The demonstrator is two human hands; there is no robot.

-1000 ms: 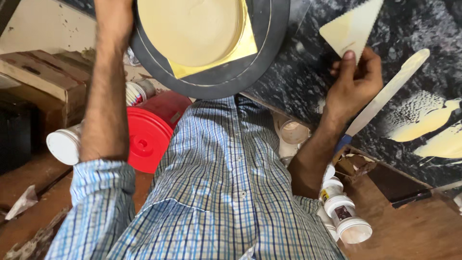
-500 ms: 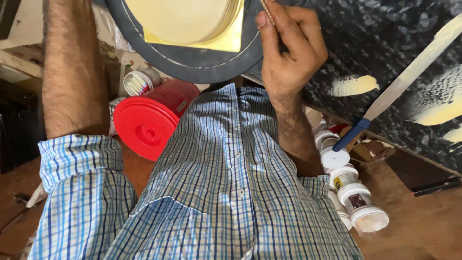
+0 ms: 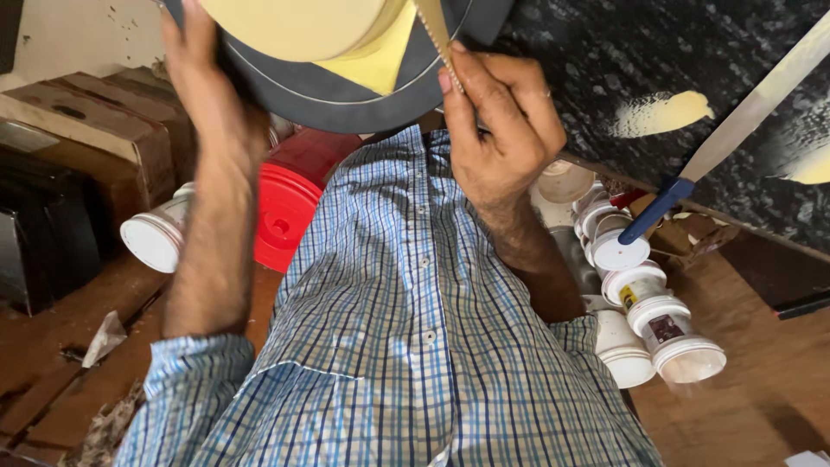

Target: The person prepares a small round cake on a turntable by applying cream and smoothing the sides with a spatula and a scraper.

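- The dark round board and the cream disc on it are cut off by the top edge, so their full shape is hidden
- Left hand grips the board's rim from beside and below; its fingertips run out of view
- Right hand pinches a thin cream strip against the disc's edge, probably a trimming, though it is hard to make out
- Since half a second ago the right hand has shifted rightward along the rim, and a yellow sheet corner now shows beneath the disc
- The black speckled counter carries cream smears and a blue-handled palette knife; white jars and a red lid lie on the wooden floor
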